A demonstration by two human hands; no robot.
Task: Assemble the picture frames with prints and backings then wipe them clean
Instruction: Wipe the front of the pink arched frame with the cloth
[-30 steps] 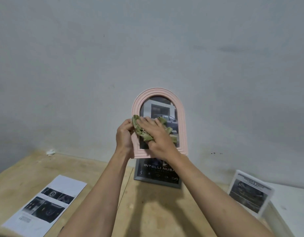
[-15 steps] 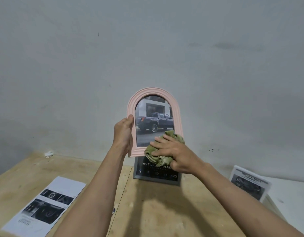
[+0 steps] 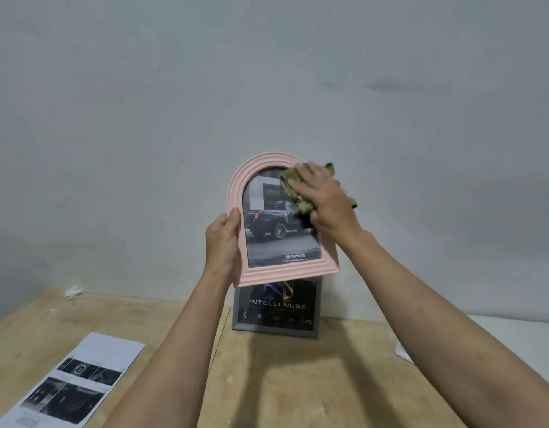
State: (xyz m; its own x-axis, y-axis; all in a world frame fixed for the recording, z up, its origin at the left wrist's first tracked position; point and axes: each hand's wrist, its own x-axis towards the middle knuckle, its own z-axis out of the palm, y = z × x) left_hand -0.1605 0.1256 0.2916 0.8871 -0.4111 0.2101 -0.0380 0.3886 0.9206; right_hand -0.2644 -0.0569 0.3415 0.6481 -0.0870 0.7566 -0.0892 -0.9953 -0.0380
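Note:
I hold a pink arched picture frame (image 3: 240, 193) upright in the air before the wall; it carries a print of a dark pickup truck. My left hand (image 3: 221, 242) grips its left edge, thumb on the front. My right hand (image 3: 322, 199) presses a crumpled green cloth (image 3: 293, 189) against the glass at the frame's upper right, fingers spread over the cloth. Behind and below, a grey rectangular frame (image 3: 276, 330) with a dark print leans against the wall on the wooden table (image 3: 282, 381).
A loose printed sheet (image 3: 81, 378) with dark photos lies on the table at front left. A small white scrap (image 3: 72, 292) sits by the wall at left. A white surface (image 3: 514, 329) adjoins the table on the right, with a white object's edge (image 3: 401, 350) beside my forearm.
My right hand has moved the cloth from the frame's lower right up to its upper right. The left hand kept its grip on the left edge.

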